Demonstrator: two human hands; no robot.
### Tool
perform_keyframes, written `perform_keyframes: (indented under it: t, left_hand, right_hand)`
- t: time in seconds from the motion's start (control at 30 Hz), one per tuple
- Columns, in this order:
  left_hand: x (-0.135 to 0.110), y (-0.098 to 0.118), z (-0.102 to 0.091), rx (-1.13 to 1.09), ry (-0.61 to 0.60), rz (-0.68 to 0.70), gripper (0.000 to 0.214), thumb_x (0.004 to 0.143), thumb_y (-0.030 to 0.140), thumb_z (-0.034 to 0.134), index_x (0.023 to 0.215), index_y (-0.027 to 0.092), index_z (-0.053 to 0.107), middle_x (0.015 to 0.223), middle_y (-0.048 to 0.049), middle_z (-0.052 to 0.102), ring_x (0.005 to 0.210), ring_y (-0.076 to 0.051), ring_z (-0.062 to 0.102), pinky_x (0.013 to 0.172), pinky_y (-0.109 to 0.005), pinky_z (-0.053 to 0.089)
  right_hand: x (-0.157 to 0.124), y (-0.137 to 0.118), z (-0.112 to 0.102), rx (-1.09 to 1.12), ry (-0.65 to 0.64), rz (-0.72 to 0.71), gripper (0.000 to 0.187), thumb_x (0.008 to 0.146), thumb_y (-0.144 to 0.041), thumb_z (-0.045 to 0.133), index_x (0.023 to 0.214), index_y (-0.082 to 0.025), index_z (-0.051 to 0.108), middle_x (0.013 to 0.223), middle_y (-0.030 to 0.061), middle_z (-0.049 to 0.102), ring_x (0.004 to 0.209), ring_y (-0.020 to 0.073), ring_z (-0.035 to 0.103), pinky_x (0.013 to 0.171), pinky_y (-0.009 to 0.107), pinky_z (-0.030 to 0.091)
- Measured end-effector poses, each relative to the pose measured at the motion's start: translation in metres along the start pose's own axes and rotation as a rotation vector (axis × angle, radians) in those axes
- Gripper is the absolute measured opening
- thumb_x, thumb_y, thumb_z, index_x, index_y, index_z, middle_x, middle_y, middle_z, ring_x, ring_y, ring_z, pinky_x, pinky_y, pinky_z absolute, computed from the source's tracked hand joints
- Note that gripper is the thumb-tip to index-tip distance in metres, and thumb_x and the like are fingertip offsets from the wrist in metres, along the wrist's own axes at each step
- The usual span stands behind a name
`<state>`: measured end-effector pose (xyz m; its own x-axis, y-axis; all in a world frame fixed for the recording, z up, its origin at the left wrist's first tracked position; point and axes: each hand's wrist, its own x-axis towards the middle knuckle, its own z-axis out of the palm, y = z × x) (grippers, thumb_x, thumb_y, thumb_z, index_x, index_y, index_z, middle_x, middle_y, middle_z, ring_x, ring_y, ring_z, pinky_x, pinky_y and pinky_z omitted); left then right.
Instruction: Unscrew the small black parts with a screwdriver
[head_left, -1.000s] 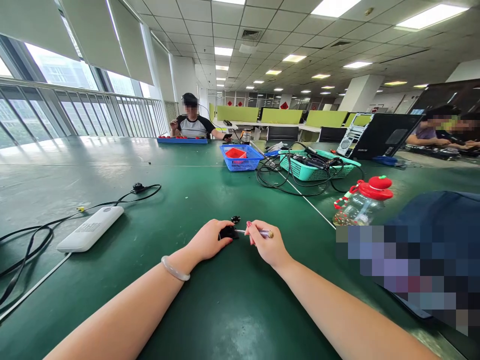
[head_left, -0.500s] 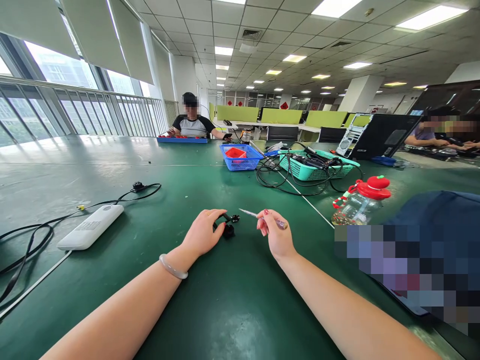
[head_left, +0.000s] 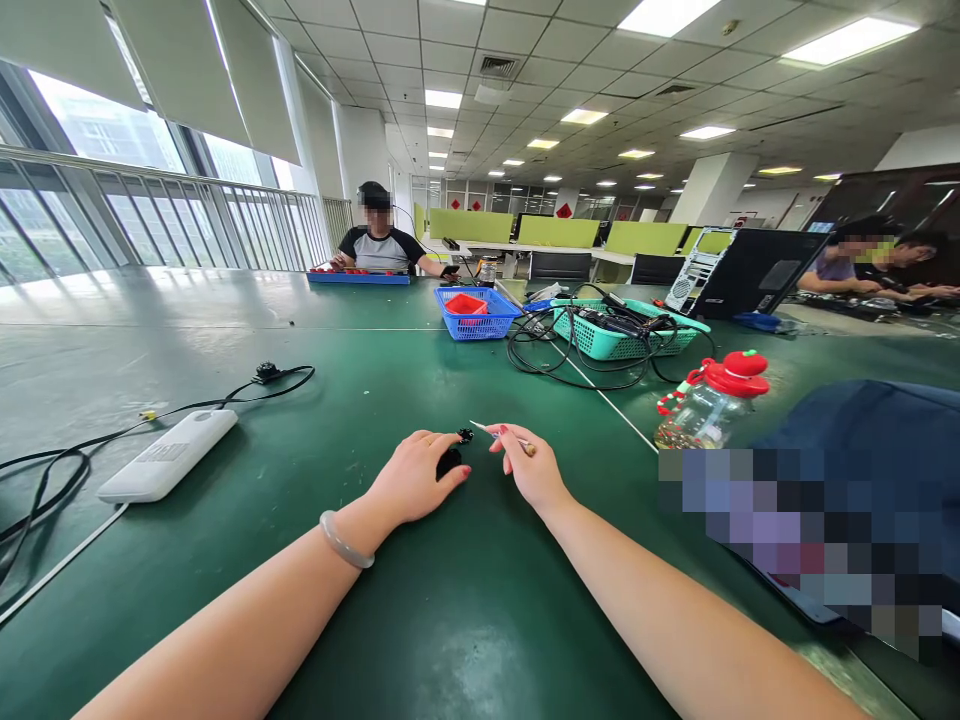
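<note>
My left hand (head_left: pixel 412 477) rests on the green table with its fingers curled round a small black part (head_left: pixel 448 461), mostly hidden under them. By its fingertips shows a small round black piece (head_left: pixel 465 436); whether it is joined to the part I cannot tell. A screwdriver (head_left: pixel 529 450) with a translucent handle is pinched in my right hand (head_left: pixel 534 470). Its thin tip points left, close to the round piece; whether they touch is too small to tell.
A white power strip (head_left: pixel 169 455) with black cables lies at left. Farther off stand a blue basket (head_left: pixel 480 328) and a green basket (head_left: pixel 611 345) with tangled cables. A red-lidded bottle (head_left: pixel 705 410) and dark cloth (head_left: pixel 862 440) are at right. Co-workers sit beyond.
My right hand has moved left with the screwdriver, bringing its tip up to the black piece. My left fingers now cover more of the black part. The view has shifted slightly.
</note>
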<state>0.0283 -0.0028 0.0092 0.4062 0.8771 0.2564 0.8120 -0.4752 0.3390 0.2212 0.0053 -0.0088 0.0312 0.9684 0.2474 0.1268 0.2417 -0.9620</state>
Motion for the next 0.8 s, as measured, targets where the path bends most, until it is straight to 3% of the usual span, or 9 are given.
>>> perform_keyframes:
  t: [0.1, 0.23, 0.33, 0.47, 0.67, 0.8]
  left_hand:
    - [0.003, 0.001, 0.008, 0.0, -0.041, 0.006, 0.04, 0.087, 0.039, 0.05, 0.123, 0.023, 0.054, 0.126, -0.0074, 0.063, 0.123, -0.026, 0.048, 0.108, -0.046, 0.037]
    - [0.008, -0.006, 0.011, 0.03, 0.005, -0.114, 0.034, 0.087, 0.019, 0.04, 0.117, 0.023, 0.055, 0.121, -0.0087, 0.063, 0.12, -0.026, 0.05, 0.106, -0.049, 0.037]
    - [0.013, -0.011, 0.011, 0.008, 0.042, -0.186, 0.041, 0.088, 0.03, 0.043, 0.128, 0.025, 0.049, 0.132, -0.009, 0.057, 0.127, -0.029, 0.044, 0.107, -0.053, 0.033]
    - [0.025, -0.007, 0.016, 0.045, 0.046, -0.175, 0.053, 0.085, 0.053, 0.047, 0.133, 0.03, 0.046, 0.138, -0.0086, 0.053, 0.128, -0.034, 0.042, 0.105, -0.058, 0.031]
    - [0.037, 0.007, 0.021, 0.089, 0.021, -0.192, 0.033, 0.089, 0.044, 0.046, 0.111, 0.028, 0.064, 0.121, -0.0095, 0.062, 0.119, -0.032, 0.049, 0.099, -0.056, 0.036]
    - [0.014, 0.007, 0.01, 0.058, -0.023, -0.125, 0.027, 0.088, 0.039, 0.048, 0.109, 0.03, 0.064, 0.118, -0.0063, 0.063, 0.115, -0.027, 0.052, 0.1, -0.049, 0.04]
  right_hand:
    - [0.002, 0.002, 0.0, 0.026, -0.001, 0.01, 0.049, 0.082, -0.06, 0.052, 0.093, -0.017, 0.072, 0.072, 0.0035, 0.063, 0.045, 0.0089, 0.043, 0.046, 0.026, 0.038]
    - [0.004, 0.003, 0.0, 0.046, 0.023, 0.032, 0.05, 0.081, -0.061, 0.051, 0.09, -0.017, 0.072, 0.071, 0.003, 0.062, 0.044, 0.0086, 0.043, 0.046, 0.025, 0.038]
    - [0.006, 0.004, 0.001, 0.071, 0.04, 0.04, 0.05, 0.082, -0.061, 0.051, 0.089, -0.017, 0.072, 0.069, 0.0025, 0.062, 0.043, 0.0083, 0.043, 0.046, 0.026, 0.038]
    - [0.009, 0.006, 0.001, 0.107, 0.078, 0.038, 0.05, 0.08, -0.063, 0.053, 0.086, -0.017, 0.072, 0.066, 0.0016, 0.062, 0.041, 0.0089, 0.042, 0.045, 0.026, 0.037]
    - [0.01, 0.009, 0.001, 0.108, 0.08, 0.007, 0.043, 0.083, -0.056, 0.052, 0.085, -0.018, 0.071, 0.065, 0.0004, 0.06, 0.043, 0.0087, 0.041, 0.045, 0.025, 0.034]
    - [0.01, 0.008, 0.0, 0.117, 0.07, 0.009, 0.04, 0.083, -0.053, 0.051, 0.086, -0.018, 0.071, 0.065, 0.0001, 0.059, 0.043, 0.0083, 0.039, 0.045, 0.025, 0.032]
